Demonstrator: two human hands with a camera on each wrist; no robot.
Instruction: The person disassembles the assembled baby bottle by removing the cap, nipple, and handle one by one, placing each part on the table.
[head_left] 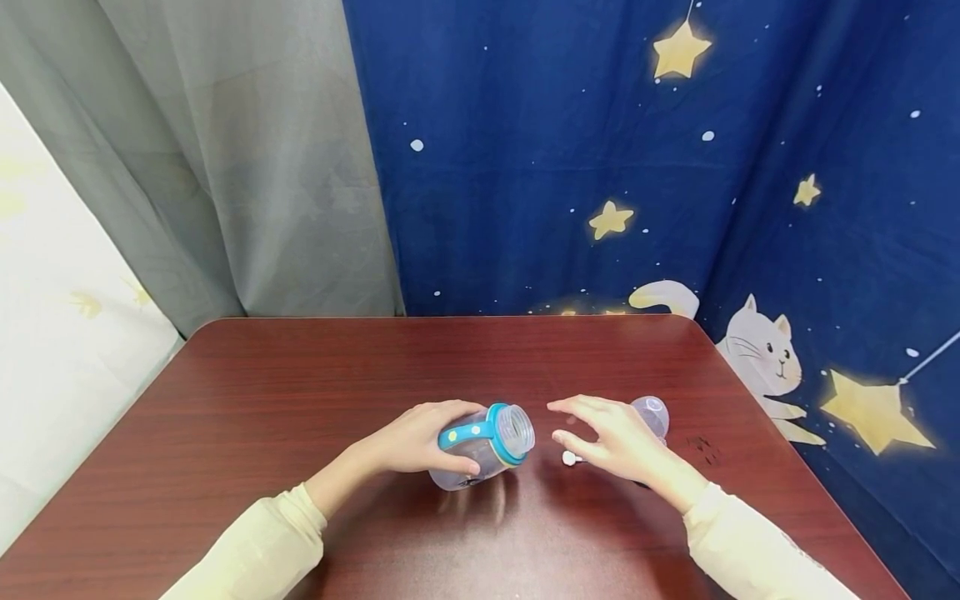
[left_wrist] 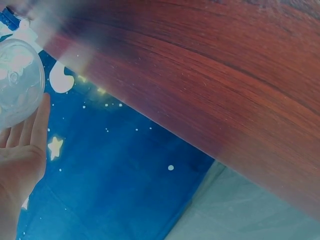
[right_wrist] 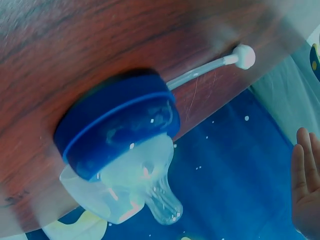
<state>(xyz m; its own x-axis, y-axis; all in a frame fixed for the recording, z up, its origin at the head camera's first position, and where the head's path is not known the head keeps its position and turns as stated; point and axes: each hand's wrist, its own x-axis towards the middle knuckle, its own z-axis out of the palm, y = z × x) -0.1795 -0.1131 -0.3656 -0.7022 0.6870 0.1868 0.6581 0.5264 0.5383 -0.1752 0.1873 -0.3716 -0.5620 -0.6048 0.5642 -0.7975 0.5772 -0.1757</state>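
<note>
The left hand (head_left: 420, 437) holds a tilted bottle (head_left: 495, 454) while the right hand (head_left: 621, 435), held wide, hovers near a nipple lid (right_wrist: 120, 125) on the table (head_left: 300, 375).

Head camera looks forward and down; nearer, tilted wrist cameras share the table (head_left: 315, 367)

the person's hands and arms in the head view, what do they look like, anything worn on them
Both arms wear long, pale cream sleeves: the left sleeve looks bunched at its cuff, and the right sleeve has a faint dark marking. The left hand and right hand are bare, without gloves.
</note>
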